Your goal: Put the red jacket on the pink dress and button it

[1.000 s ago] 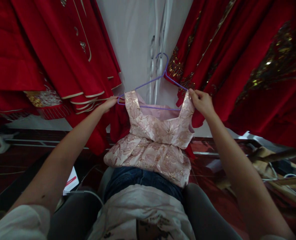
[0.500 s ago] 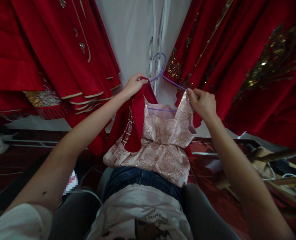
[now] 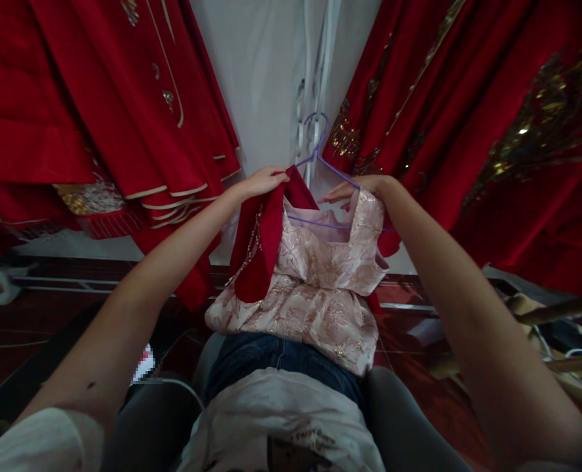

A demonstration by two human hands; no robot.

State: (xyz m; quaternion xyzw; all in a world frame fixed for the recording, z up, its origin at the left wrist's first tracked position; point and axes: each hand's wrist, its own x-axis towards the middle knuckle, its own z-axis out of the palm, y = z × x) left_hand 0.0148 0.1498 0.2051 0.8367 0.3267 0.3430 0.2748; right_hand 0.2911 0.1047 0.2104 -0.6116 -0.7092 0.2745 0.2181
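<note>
A pale pink brocade dress [image 3: 320,262] with gold thread lies across my lap, a purple hanger [image 3: 334,169] inside its shoulders. Draped over the hanger's left arm is a red garment [image 3: 270,242] with strings of beads. My left hand [image 3: 266,181] pinches the red fabric at that shoulder; whether the hanger arm is also in the grip is hidden. My right hand [image 3: 357,187] reaches behind the dress's right strap, fingers stretched out to the left near the red fabric at the back. Part of it is covered by the hanger and strap.
Red embroidered garments hang at the left [image 3: 99,98] and right [image 3: 448,118]. A pale cabinet [image 3: 252,78] with metal handles stands between them. Wooden pieces and papers lie at the lower right on the dark red floor [image 3: 404,373].
My right hand has let go of the dress's right strap and moved left behind it, fingers extended. My left hand keeps its pinch, slightly lower. The red garment's front edge has shifted left.
</note>
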